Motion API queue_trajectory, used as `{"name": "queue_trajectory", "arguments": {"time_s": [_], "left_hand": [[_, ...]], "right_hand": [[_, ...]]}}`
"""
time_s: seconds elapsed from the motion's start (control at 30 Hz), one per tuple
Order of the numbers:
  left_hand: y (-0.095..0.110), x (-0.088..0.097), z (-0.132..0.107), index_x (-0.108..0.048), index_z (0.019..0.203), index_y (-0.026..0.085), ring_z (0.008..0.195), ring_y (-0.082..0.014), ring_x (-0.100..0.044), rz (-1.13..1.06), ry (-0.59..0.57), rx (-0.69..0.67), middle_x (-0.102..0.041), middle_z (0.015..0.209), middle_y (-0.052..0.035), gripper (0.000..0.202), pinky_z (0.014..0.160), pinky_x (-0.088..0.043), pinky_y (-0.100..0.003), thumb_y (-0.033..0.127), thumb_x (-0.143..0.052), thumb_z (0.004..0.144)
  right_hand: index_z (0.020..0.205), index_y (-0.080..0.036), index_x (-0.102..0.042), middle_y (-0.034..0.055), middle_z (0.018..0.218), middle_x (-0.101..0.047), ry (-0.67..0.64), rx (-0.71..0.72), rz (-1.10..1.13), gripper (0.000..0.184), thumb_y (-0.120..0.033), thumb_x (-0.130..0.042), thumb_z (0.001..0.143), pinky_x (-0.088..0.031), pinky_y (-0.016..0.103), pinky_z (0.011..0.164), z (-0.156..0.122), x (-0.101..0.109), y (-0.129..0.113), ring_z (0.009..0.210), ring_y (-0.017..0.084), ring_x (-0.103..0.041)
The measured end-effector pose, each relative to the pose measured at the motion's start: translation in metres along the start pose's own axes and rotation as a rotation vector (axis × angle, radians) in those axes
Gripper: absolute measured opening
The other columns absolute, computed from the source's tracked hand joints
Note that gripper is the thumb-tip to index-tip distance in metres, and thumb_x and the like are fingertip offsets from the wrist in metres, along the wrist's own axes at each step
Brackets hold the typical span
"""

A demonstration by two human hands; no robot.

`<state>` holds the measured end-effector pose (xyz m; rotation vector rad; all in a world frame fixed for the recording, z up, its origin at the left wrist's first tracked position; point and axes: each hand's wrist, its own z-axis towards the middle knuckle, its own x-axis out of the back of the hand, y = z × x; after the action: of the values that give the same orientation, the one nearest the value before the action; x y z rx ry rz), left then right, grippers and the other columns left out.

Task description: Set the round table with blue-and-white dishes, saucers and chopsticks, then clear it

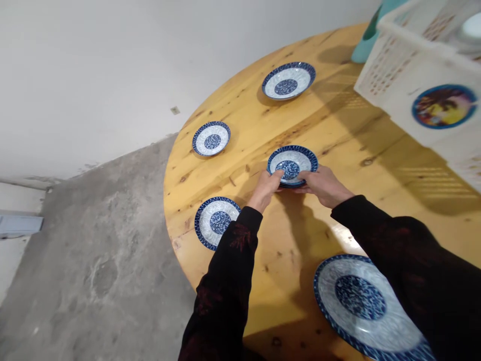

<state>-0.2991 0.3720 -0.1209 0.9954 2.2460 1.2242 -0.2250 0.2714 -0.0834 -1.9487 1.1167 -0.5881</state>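
Between my two hands is a small stack of blue-and-white plates [292,154], held over the middle of the wooden table. My left hand [266,188] grips the stack's near left edge, thumb on top of the upper plate. On the near right edge, my right hand [323,184] does the same, with fingers underneath. How many plates are stacked I cannot tell. A single plate [210,220] lies by my left forearm, partly covered by the sleeve. Close to me, a larger plate [361,296] is partly hidden under my right forearm.
Two more patterned plates, one at the left [211,139] and one at the back [288,81], lie on the round table [240,110]. A white plastic basket [404,80] stands at the back right, beside a turquoise object [364,47]. Concrete floor [124,250] lies beyond the table's left edge.
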Motion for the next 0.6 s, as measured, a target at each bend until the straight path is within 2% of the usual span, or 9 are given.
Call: {"name": "queue_trajectory", "arguments": {"time_s": [0.17, 0.23, 0.3, 0.4, 0.5, 0.6], "left_hand": [[0.004, 0.0, -0.001, -0.061, 0.086, 0.017, 0.09, -0.0233, -0.067, 0.067, 0.003, 0.006, -0.071, 0.09, -0.0099, 0.018, 0.087, -0.057, -0.043, 0.031, -0.056, 0.095], [0.007, 0.003, -0.004, -0.06, 0.086, 0.017, 0.094, -0.0234, -0.067, 0.096, -0.008, -0.011, -0.07, 0.093, -0.0099, 0.02, 0.09, -0.056, -0.044, 0.033, -0.055, 0.096], [0.011, 0.006, -0.009, -0.059, 0.092, 0.018, 0.101, -0.0248, -0.066, 0.111, -0.012, -0.028, -0.07, 0.105, -0.0108, 0.02, 0.091, -0.056, -0.046, 0.037, -0.055, 0.097], [0.015, 0.009, -0.018, -0.057, 0.107, 0.02, 0.11, -0.0282, -0.063, 0.118, -0.034, -0.027, -0.065, 0.124, -0.0127, 0.025, 0.087, -0.058, -0.047, 0.043, -0.056, 0.096], [0.013, 0.007, -0.021, -0.054, 0.113, 0.019, 0.11, -0.0285, -0.063, 0.142, -0.041, -0.036, -0.062, 0.128, -0.0154, 0.027, 0.081, -0.06, -0.041, 0.041, -0.054, 0.097], [0.01, 0.003, -0.015, -0.05, 0.117, 0.018, 0.108, -0.0256, -0.064, 0.143, -0.019, -0.048, -0.061, 0.129, -0.0163, 0.025, 0.076, -0.06, -0.033, 0.035, -0.051, 0.099]], "right_hand": [[0.089, -0.014, -0.063, 0.0008, 0.071, -0.066, -0.009, 0.002, -0.042, 0.018, -0.001, -0.055, 0.08, -0.057, 0.023, 0.057, 0.003, 0.002, 0.0, 0.059, 0.01, -0.06], [0.088, -0.014, -0.063, 0.001, 0.068, -0.066, -0.016, 0.0, -0.081, 0.011, -0.005, -0.057, 0.084, -0.057, 0.024, 0.054, 0.003, 0.005, 0.0, 0.055, 0.011, -0.06], [0.087, -0.013, -0.064, 0.0015, 0.066, -0.067, -0.024, -0.001, -0.113, 0.003, -0.013, -0.062, 0.087, -0.057, 0.024, 0.052, 0.002, 0.009, -0.002, 0.052, 0.011, -0.06], [0.087, -0.013, -0.067, 0.0015, 0.067, -0.068, -0.047, 0.002, -0.13, 0.006, -0.019, -0.066, 0.089, -0.056, 0.023, 0.05, -0.004, 0.012, -0.005, 0.05, 0.01, -0.058], [0.084, -0.014, -0.068, 0.0013, 0.067, -0.068, -0.072, 0.004, -0.114, 0.007, -0.014, -0.063, 0.089, -0.056, 0.023, 0.049, -0.007, 0.01, -0.005, 0.05, 0.01, -0.059], [0.08, -0.015, -0.066, 0.0007, 0.067, -0.068, -0.05, 0.033, -0.047, 0.016, -0.005, -0.056, 0.087, -0.057, 0.022, 0.051, -0.004, 0.005, -0.002, 0.053, 0.011, -0.06]]}}
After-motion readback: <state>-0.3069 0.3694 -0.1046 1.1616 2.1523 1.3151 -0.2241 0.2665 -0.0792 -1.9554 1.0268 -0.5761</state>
